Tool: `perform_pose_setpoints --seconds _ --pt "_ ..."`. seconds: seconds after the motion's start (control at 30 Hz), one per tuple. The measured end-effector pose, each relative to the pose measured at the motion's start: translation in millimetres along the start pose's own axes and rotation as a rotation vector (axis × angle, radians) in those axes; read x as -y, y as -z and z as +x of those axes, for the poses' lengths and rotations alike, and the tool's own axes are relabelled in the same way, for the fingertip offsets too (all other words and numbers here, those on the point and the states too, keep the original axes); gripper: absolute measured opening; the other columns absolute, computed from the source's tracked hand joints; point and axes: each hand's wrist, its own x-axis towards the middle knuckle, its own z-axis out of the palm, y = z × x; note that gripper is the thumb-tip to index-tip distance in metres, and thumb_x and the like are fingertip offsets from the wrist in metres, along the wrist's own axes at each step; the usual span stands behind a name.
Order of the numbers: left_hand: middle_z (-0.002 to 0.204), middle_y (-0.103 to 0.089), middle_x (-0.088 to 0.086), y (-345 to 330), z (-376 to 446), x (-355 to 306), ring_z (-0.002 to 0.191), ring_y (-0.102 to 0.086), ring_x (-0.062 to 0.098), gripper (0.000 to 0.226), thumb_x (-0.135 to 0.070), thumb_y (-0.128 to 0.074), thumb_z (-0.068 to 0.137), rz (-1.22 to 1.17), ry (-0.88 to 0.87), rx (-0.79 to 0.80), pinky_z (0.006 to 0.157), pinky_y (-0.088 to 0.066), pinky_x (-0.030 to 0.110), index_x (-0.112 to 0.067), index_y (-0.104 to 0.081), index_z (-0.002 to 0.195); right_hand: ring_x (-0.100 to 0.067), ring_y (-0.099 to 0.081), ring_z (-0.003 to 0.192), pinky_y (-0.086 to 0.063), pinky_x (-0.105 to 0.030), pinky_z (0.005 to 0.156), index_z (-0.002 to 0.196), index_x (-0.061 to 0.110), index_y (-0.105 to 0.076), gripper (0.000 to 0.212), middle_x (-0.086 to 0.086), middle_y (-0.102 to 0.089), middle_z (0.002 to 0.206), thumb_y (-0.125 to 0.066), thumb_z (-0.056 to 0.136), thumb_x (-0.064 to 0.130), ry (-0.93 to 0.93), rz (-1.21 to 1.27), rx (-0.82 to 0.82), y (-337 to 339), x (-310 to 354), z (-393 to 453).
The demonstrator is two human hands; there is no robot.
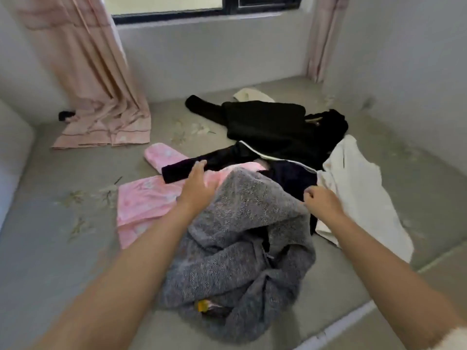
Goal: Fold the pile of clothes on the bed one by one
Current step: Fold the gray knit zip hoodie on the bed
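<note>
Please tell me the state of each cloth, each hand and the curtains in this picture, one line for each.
grey knit garment: crumpled, unfolded, lifted at its top edge.
pink garment: spread flat, unfolded, partly under the grey one.
black clothes: loose heap, unfolded.
white cloth: spread out, unfolded.
left hand: fingers straight, resting on the clothes.
right hand: pinches the grey knit's edge.
left curtain: drawn aside, hem lying on the bed.

Both forearms are bare from elbow to wrist; the left hand point(195, 188) and right hand point(322, 199) wear no gloves, rings or watch.
</note>
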Motion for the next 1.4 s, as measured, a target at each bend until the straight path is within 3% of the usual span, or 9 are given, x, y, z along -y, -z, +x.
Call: perform_pose_setpoints --seconds 0.13,0.2,0.5,0.73,0.83,1.03,1.27,1.33,1.4 --pt "0.151 -0.02 0.012 -63 -29 68 0.137 -0.023 0.024 0.055 -0.024 -0.048 0.094 0.339 0.114 0.402 0.109 -0.022 0.033 -0.007 -0.026 0.141 -0.028 -0.056 0.099 -0.041 -0.033 0.076 0.099 0.006 -0.064 0.027 -0.014 -0.064 0.106 -0.043 0.093 0.023 0.063 -0.205 0.207 -70 -45 -28" --pt "0.142 -0.034 0.013 -86 -37 98 0.129 -0.035 0.026 0.045 -0.026 -0.046 0.094 0.423 0.169 0.514 0.104 -0.032 0.037 -0.007 -0.036 0.134 -0.023 -0.055 0.103 -0.042 -0.03 0.08 0.109 0.014 -0.063 0.031 -0.007 -0.064 0.109 -0.046 0.093 0.034 0.058 -0.311 0.225 -102 -62 -39" --pt "0.109 -0.054 0.005 -148 -42 143 0.104 -0.052 0.025 0.024 -0.027 -0.042 0.095 0.491 0.16 0.576 0.084 -0.046 0.04 -0.01 -0.051 0.107 -0.028 -0.039 0.124 -0.033 -0.044 0.101 0.131 0.013 -0.041 0.047 -0.01 -0.046 0.134 -0.047 0.092 0.038 -0.256 -0.274 0.157 -173 -87 -21" --pt "0.144 -0.036 0.008 -218 -45 153 0.133 -0.03 0.022 0.054 -0.035 -0.044 0.094 0.632 0.073 0.4 0.107 -0.027 0.036 -0.009 -0.032 0.139 -0.033 -0.041 0.123 -0.03 -0.049 0.1 0.134 0.013 -0.037 0.067 -0.014 -0.048 0.132 -0.062 0.081 0.046 -0.553 -0.081 0.207 -188 -143 28" --pt "0.129 -0.049 0.008 -243 -37 144 0.12 -0.043 0.025 0.047 -0.038 -0.041 0.094 0.78 0.176 0.378 0.096 -0.033 0.038 -0.013 -0.039 0.134 -0.035 -0.054 0.109 -0.037 -0.046 0.098 0.115 0.005 -0.057 0.041 -0.02 -0.061 0.115 -0.057 0.087 0.035 -0.595 0.033 0.365 -197 -165 28" --pt "0.087 -0.053 0.02 -205 -5 117 0.075 -0.053 0.035 0.025 -0.016 -0.043 0.095 0.529 0.242 0.056 0.058 -0.03 0.034 0.004 -0.057 0.089 -0.036 -0.054 0.104 -0.032 -0.04 0.091 0.105 0.009 -0.066 0.026 -0.019 -0.065 0.103 -0.051 0.09 0.024 -0.396 0.022 0.138 -143 -168 60" --pt "0.107 -0.049 0.036 -67 28 83 0.097 -0.049 0.048 0.025 -0.006 -0.041 0.093 0.641 0.449 -0.393 0.078 -0.038 0.05 0.013 -0.053 0.104 -0.036 -0.05 0.097 -0.026 -0.04 0.086 0.093 0.004 -0.065 0.022 -0.022 -0.064 0.089 -0.046 0.089 0.012 -0.165 -0.002 -0.16 -63 -121 123" --pt "0.108 -0.051 0.034 -36 20 80 0.098 -0.051 0.048 0.024 -0.002 -0.041 0.091 0.747 0.589 -0.351 0.081 -0.042 0.049 0.011 -0.055 0.106 -0.036 -0.05 0.088 -0.027 -0.041 0.083 0.08 0.002 -0.063 0.019 -0.021 -0.063 0.079 -0.047 0.088 0.008 -0.011 0.0 -0.226 -52 -105 128" --pt "0.113 -0.056 0.025 -28 7 73 0.104 -0.054 0.042 0.027 -0.002 -0.042 0.09 0.934 0.718 -0.102 0.087 -0.044 0.043 0.002 -0.058 0.112 -0.035 -0.051 0.086 -0.026 -0.04 0.082 0.076 0.003 -0.061 0.019 -0.018 -0.062 0.08 -0.048 0.088 0.01 0.124 -0.034 -0.172 -52 -89 128"
